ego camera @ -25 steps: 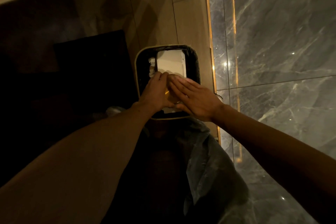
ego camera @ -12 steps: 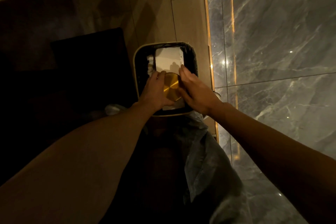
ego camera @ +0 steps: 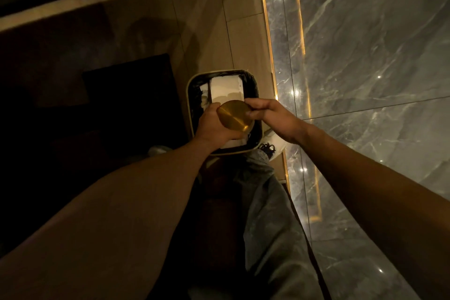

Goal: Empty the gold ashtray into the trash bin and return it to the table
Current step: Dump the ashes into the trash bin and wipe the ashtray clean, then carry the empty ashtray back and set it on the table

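Note:
The round gold ashtray point(ego camera: 235, 116) is held upside down over the trash bin point(ego camera: 189, 95), its flat brushed base facing me. My left hand point(ego camera: 214, 126) grips it from the left and below. My right hand point(ego camera: 272, 117) pinches its right edge with the fingertips. The bin is rectangular with a pale rim and a black liner, and white paper lies inside it. The ashtray's open side faces down and is hidden.
A grey marble wall point(ego camera: 365, 56) with a lit gold strip runs along the right. The bin stands on tan floor tiles point(ego camera: 238, 31). A dark mat or furniture piece point(ego camera: 131, 95) lies to the left. My trouser leg point(ego camera: 272, 214) and shoe point(ego camera: 272, 143) are below the bin.
My right hand has slid off the ashtray's base to its right edge, uncovering the gold base. The view has shifted closer to the bin.

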`<move>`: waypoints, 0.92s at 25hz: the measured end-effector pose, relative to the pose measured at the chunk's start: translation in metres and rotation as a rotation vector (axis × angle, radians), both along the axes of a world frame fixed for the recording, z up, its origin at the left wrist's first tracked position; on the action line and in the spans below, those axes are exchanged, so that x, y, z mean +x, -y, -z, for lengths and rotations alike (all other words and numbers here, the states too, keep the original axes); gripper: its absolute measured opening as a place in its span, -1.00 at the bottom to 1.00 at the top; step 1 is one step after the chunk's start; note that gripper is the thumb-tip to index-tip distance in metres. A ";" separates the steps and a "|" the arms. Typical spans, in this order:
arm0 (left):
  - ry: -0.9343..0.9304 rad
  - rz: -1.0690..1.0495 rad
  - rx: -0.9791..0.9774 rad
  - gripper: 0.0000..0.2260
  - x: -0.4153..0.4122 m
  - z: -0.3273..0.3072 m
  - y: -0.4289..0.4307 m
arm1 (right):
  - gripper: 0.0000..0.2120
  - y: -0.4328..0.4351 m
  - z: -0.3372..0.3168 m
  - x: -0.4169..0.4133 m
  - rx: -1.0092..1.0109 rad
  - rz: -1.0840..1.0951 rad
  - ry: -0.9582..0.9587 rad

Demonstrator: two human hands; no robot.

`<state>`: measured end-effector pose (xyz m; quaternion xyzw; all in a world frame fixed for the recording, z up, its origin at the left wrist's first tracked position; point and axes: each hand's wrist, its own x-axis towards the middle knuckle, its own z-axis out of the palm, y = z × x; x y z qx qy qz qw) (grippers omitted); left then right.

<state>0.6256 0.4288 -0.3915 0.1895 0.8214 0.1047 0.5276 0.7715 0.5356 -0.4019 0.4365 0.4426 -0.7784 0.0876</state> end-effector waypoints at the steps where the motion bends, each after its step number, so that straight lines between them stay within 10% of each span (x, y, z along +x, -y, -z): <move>1: 0.055 -0.078 -0.016 -0.11 0.000 -0.006 -0.004 | -0.57 -0.004 -0.006 0.001 -0.015 0.007 0.007; 10: 0.296 -0.412 -0.035 -0.09 -0.015 -0.050 -0.034 | -0.80 -0.018 -0.066 0.012 0.028 0.127 0.012; 23: 0.167 -0.117 0.289 -0.53 -0.013 -0.220 -0.043 | -0.66 -0.009 -0.190 -0.006 0.022 0.402 0.111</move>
